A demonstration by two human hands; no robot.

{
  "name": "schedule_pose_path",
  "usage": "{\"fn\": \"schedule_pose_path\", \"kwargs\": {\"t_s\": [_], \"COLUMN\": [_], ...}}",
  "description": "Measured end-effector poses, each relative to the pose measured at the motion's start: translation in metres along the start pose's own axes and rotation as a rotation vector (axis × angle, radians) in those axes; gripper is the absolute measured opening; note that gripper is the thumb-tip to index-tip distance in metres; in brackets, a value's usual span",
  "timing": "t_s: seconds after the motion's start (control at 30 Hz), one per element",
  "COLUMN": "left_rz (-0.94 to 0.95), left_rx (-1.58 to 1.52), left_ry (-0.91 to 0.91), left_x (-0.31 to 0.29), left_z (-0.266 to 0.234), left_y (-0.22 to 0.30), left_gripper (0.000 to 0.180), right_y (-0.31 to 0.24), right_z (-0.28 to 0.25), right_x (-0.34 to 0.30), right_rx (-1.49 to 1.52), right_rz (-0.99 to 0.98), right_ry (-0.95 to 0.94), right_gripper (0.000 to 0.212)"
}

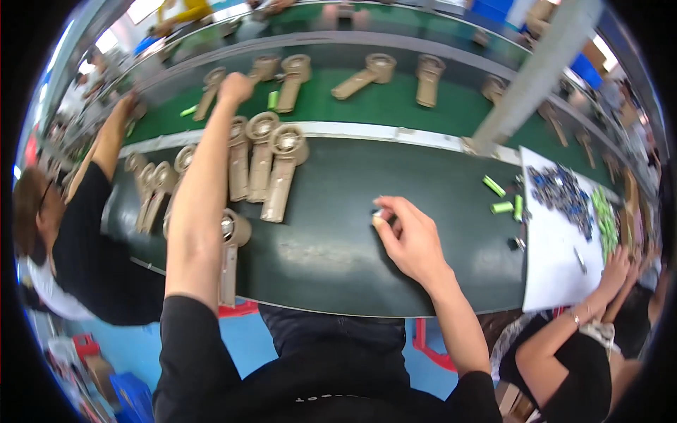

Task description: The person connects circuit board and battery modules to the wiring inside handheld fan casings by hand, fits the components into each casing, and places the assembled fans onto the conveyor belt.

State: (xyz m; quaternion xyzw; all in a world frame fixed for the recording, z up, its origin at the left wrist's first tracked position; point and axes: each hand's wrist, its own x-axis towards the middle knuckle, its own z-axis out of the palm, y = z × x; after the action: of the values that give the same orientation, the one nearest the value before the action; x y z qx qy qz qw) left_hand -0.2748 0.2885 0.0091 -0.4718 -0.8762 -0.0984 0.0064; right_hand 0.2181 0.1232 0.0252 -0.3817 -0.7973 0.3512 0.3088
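Observation:
My left hand is stretched far forward over the green conveyor belt, beside a beige handheld fan body; its fingers are blurred and partly hidden. Above the middle of the dark worktable, my right hand pinches a small whitish piece between thumb and fingertip, too small to name. Several beige fan bodies stand in a row left of centre, the closest to my right hand being one fan body. Under my left forearm another fan body lies near the table's front edge.
Green battery cells lie at the right, beside a white sheet bearing dark-blue small parts and more green cells. A grey post rises at the back right. Co-workers sit on both sides; one co-worker's arm reaches over the sheet.

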Motion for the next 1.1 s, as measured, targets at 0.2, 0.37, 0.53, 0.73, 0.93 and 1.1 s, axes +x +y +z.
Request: {"fn": "schedule_pose_path", "kwargs": {"t_s": [0.2,0.37,0.53,0.73,0.93,1.1], "left_rz": [-0.077,0.198,0.22,0.237,0.578,0.716], "left_rx": [-0.77,-0.619,-0.64,-0.568,-0.842,-1.456], "left_ry": [0.049,0.211,-0.022,-0.146,0.16,-0.225], "left_x": [-0.11,-0.291,-0.391,-0.427,-0.397,-0.394], "left_z": [-0.087,-0.092,-0.058,-0.05,-0.079,-0.093], "left_y": [0.079,0.153,0.167,0.164,0.148,0.155], "left_gripper": [0.039,0.031,0.014,0.024,0.032,0.063], "right_y": [0.034,0.098,0.139,0.066,-0.013,-0.048], "right_z": [-0.058,-0.157,-0.181,-0.155,-0.119,-0.074], "right_x": [0.018,0.024,0.026,0.003,-0.016,-0.007], "right_rx": [-0.334,-0.887,-0.948,-0.331,0.128,0.318], "right_rz": [0.103,0.411,0.51,0.197,-0.079,-0.269], "right_ry": [0.379,0.596,0.488,0.595,0.396,-0.061], "right_gripper": [0.021,0.031,0.037,0.036,0.046,0.048]}}
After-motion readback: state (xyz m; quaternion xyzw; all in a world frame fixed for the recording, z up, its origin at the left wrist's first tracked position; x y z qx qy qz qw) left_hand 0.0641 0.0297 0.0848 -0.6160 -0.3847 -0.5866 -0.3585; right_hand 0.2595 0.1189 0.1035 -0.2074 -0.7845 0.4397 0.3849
